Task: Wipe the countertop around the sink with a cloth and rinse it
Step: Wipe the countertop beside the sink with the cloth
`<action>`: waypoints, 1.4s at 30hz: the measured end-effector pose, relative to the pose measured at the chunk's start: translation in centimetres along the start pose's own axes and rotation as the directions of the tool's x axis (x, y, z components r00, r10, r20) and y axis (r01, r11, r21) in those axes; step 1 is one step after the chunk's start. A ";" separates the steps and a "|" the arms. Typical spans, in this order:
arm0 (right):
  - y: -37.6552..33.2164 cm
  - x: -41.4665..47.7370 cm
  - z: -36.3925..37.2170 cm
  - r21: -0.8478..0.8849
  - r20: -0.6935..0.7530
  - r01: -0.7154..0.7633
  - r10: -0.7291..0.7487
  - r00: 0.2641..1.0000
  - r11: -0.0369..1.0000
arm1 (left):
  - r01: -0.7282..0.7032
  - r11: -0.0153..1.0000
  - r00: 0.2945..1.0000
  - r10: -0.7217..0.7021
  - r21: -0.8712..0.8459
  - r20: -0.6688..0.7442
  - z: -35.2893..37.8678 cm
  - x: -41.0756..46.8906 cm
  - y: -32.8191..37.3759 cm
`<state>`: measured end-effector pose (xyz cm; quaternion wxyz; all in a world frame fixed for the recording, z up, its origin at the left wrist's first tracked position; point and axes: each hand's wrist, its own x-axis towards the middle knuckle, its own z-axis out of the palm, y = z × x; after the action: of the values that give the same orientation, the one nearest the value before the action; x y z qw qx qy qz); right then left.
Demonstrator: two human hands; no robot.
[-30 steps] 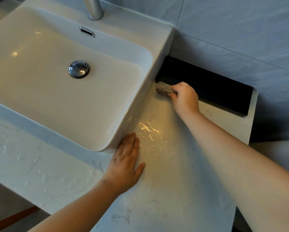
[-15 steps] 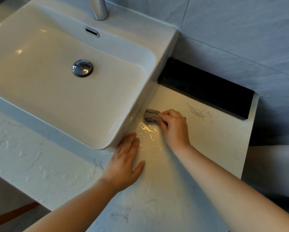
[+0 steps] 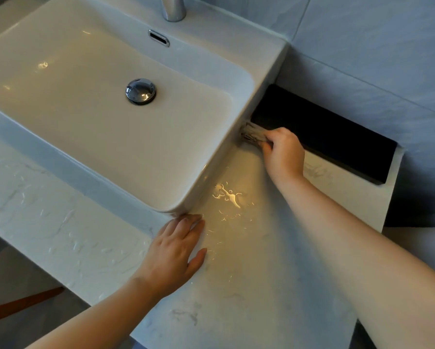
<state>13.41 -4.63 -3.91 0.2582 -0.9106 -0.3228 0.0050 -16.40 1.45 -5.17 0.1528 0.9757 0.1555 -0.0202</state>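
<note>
A white rectangular sink (image 3: 239,71) stands on a pale marble countertop (image 3: 249,285). My right hand (image 3: 284,152) grips a small grey cloth (image 3: 253,133) and holds it on the countertop in the back corner, against the sink's right wall and the front edge of a black recess. My left hand (image 3: 176,250) lies flat on the countertop, fingers straight, fingertips at the sink's front right corner. Water streaks (image 3: 229,195) glisten on the counter between the two hands.
A chrome faucet base (image 3: 173,8) rises behind the basin, with an overflow slot (image 3: 158,37) and a chrome drain plug (image 3: 140,91). The black recess (image 3: 322,132) runs along the grey tiled wall (image 3: 375,46). The counter ends at the right edge (image 3: 390,197).
My right hand has pushed the cloth away from the wet patch back to the far corner beside the sink. My left hand has stayed flat in the same spot.
</note>
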 end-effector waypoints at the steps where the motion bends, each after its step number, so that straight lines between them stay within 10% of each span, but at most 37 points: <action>1: 0.1 0.7 0.6 -0.020 -0.010 -0.019 0.019 1.000 1.000 | -0.005 1.000 1.000 0.005 0.005 -0.006 0.0 -0.1 -0.2; 42: -5.2 -13.8 2.2 0.017 0.120 0.056 -0.058 0.991 0.998 | -0.074 0.997 0.987 0.077 -0.027 0.138 -1.8 -2.8 -3.0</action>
<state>-1.00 -8.30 -5.54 0.2445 -0.8972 -0.3635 0.0550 -20.03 3.83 -4.06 0.1747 0.9754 0.1077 -0.0804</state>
